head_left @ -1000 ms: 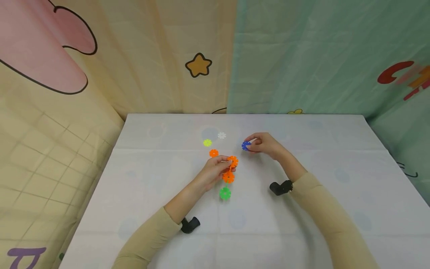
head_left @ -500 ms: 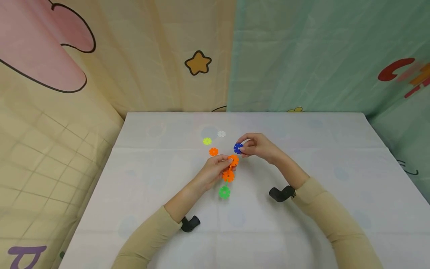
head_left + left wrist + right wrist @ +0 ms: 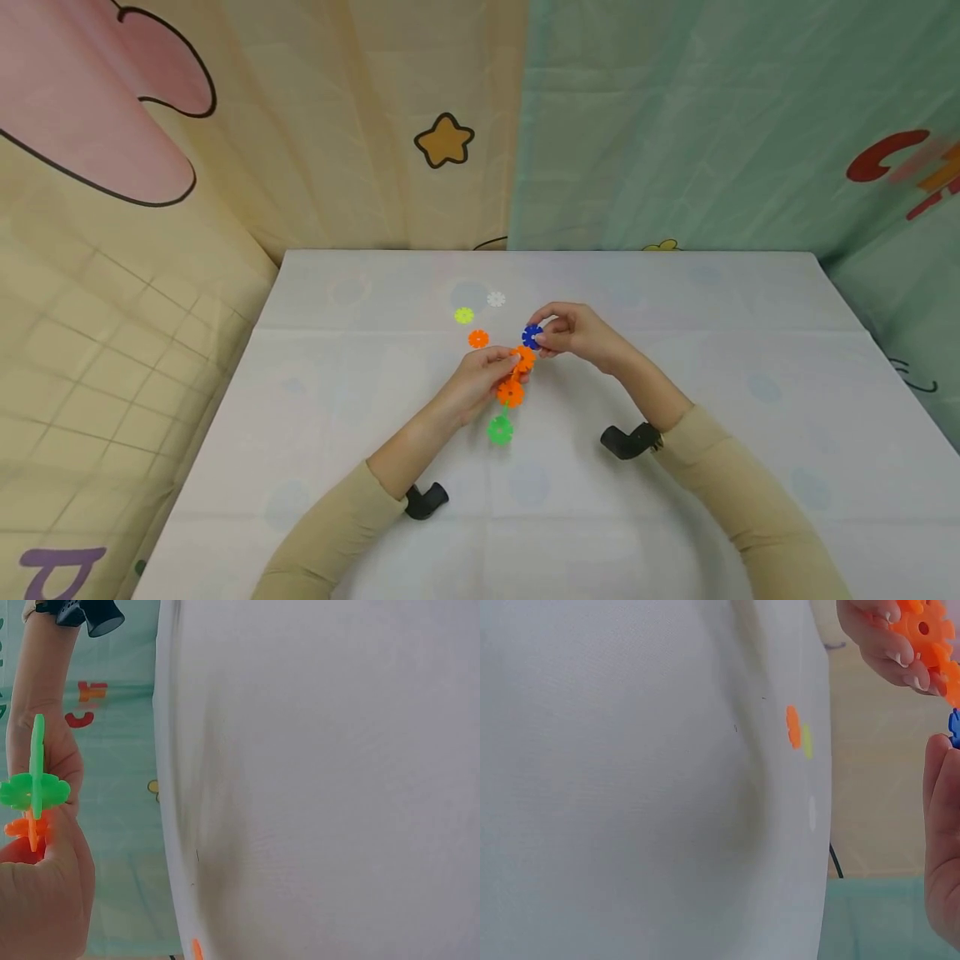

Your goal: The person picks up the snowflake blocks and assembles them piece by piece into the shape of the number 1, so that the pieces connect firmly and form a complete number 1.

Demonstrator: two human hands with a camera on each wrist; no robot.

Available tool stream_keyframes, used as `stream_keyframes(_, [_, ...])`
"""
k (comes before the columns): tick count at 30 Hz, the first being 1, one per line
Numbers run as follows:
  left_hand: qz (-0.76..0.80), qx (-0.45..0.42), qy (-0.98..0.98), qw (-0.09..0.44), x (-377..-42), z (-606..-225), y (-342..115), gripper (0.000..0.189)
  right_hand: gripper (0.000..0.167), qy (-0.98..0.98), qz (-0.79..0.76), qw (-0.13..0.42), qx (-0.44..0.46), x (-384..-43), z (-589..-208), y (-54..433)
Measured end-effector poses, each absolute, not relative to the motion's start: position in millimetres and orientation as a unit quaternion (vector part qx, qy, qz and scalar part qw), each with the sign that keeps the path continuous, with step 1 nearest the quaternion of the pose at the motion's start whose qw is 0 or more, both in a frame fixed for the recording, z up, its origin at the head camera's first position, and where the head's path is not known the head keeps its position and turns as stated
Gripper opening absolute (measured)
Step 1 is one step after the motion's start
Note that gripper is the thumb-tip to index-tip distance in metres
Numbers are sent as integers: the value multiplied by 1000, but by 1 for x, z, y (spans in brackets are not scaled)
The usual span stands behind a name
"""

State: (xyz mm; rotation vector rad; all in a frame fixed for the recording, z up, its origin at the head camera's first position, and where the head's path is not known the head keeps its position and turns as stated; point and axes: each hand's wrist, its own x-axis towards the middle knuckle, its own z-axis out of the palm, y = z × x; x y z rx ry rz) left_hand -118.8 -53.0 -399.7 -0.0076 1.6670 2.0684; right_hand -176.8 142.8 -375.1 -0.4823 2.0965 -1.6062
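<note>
My left hand point(image 3: 483, 379) pinches the top of a chain of notched plastic snowflake discs held above the table. Orange discs point(image 3: 511, 392) make up its upper part, and a green disc point(image 3: 500, 430) hangs at the lower end. In the left wrist view, green discs point(image 3: 37, 787) sit crosswise to each other in front of the hand. My right hand point(image 3: 573, 333) pinches a blue snowflake disc point(image 3: 532, 337) between thumb and fingers. The blue disc's edge is right at the top orange disc point(image 3: 924, 630), as the right wrist view shows.
Loose discs lie on the white-covered table point(image 3: 360, 400) beyond the left hand: an orange one point(image 3: 478, 338), a yellow one point(image 3: 464, 315) and a white one point(image 3: 496, 299). Black wrist-camera mounts point(image 3: 630, 440) hang under both forearms. Printed curtains point(image 3: 337, 167) stand behind the table.
My right hand has brought the blue disc left and slightly nearer, up to the top of the orange chain. The left hand has stayed nearly still, still pinching the chain.
</note>
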Motion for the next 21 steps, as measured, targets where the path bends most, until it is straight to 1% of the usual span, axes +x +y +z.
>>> stream_keyframes(14, [754,8,610,243,-118,-397,-53,30,22,754,-592,220,-181,-170,-372,142])
stream_keyframes(17, [753,10,611,243,-116,-397,-52,30,21,753,-592,209,-196,-168,-372,141])
stream_keyframes(21, [753,1,610,245,-113,-397,-51,28,20,753,-583,193,-236,-166,-371,141])
